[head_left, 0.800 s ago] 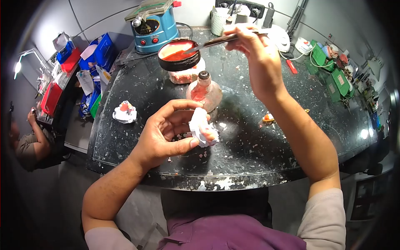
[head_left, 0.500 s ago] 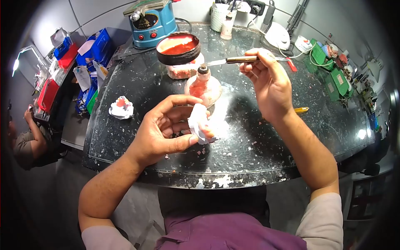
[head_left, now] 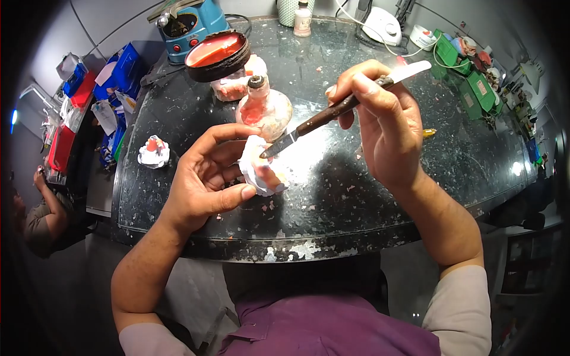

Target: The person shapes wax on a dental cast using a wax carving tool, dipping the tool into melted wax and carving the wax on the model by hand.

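My left hand point(head_left: 208, 178) is closed round the edge of a white plaster dental model point(head_left: 259, 172) that has pinkish wax on it. Between the fingers and thumb of my right hand point(head_left: 386, 121) is a wax knife point(head_left: 326, 118) with a dark handle. Its metal blade tip touches or nearly touches the wax area of the model; a pale, flat end sticks out behind my fingers. Just beyond the model stands a rounded spirit burner point(head_left: 267, 113) with a dark wick top, stained red. I cannot make out a flame.
A dark round pan of red wax point(head_left: 218, 56) rests on a pinkish block behind the burner. Another plaster model point(head_left: 154, 152) lies at left. A blue machine point(head_left: 196, 29), a small bottle point(head_left: 302, 21) and green bins point(head_left: 478, 92) line the bench. Another person point(head_left: 50, 207) is far left.
The wax knife has come down from the burner's wick to the model, its blade now pointing down-left. The model has turned to show more pink wax. The view has shifted slightly.
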A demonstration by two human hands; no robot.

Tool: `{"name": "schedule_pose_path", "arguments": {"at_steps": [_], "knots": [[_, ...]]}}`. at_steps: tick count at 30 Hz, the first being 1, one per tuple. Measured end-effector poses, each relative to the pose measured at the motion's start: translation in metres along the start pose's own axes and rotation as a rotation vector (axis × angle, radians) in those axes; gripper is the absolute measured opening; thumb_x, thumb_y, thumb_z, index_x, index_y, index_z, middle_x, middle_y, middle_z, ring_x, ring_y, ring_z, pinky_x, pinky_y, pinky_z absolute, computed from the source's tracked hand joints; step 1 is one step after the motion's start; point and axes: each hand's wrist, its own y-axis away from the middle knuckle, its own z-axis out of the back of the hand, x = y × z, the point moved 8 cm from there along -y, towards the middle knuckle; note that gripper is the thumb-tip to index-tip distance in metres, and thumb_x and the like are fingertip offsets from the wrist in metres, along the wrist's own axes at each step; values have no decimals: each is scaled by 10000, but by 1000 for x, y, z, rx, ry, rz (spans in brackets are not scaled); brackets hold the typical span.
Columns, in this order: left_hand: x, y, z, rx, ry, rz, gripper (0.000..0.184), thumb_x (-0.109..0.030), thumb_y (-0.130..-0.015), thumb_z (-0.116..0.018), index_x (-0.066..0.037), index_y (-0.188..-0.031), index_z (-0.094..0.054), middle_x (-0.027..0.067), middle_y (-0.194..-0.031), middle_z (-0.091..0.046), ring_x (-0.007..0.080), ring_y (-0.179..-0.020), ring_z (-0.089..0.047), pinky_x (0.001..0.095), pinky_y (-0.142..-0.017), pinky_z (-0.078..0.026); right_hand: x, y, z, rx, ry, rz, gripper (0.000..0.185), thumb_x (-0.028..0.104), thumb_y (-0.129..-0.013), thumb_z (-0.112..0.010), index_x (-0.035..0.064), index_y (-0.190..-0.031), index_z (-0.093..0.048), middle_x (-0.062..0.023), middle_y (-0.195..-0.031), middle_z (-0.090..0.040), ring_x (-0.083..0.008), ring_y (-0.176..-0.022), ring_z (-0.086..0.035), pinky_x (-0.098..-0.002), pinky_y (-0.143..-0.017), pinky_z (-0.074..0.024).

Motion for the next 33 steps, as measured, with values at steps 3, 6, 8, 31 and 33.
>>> {"name": "schedule_pose_path", "arguments": {"at_steps": [3,6,8,31,33], "knots": [[-1,0,-2,63,33,-17,652,7,-703,-727,-32,-1284,-433,140,-1223,-562,208,-1132,-560,362,-1008,-430,0,0,-2,10,7,3,205,194,-941,-510,6,-901,-581,-69,-852,-613,-114,-729,-540,-252,-692,-452],[-1,0,-4,70,56,-12,656,20,-700,-721,-30,-1285,-429,143,-1220,-565,211,-1122,-569,360,-1004,-433,-1,0,-3,15,6,0,199,189,-942,-513,7,-902,-580,-66,-850,-612,-111,-732,-539,-247,-692,-450],[-1,0,-4,70,61,-7,655,33,-700,-712,-29,-1286,-426,144,-1216,-567,210,-1110,-578,356,-1001,-437,-2,0,-3,17,-1,-2,195,186,-941,-514,7,-902,-580,-65,-849,-611,-111,-735,-538,-245,-694,-449],[-1,0,-3,79,54,-23,650,23,-708,-719,-32,-1285,-424,179,-1216,-571,224,-1108,-583,369,-1004,-439,-5,0,0,25,24,-21,204,201,-935,-516,15,-891,-589,-49,-826,-608,-99,-720,-533,-238,-681,-441],[-1,0,-4,78,54,-17,651,25,-708,-717,-32,-1286,-424,176,-1215,-572,223,-1109,-583,368,-1003,-440,-5,0,-1,31,17,-23,205,200,-935,-515,14,-891,-589,-50,-828,-608,-100,-720,-533,-238,-682,-441]]}}
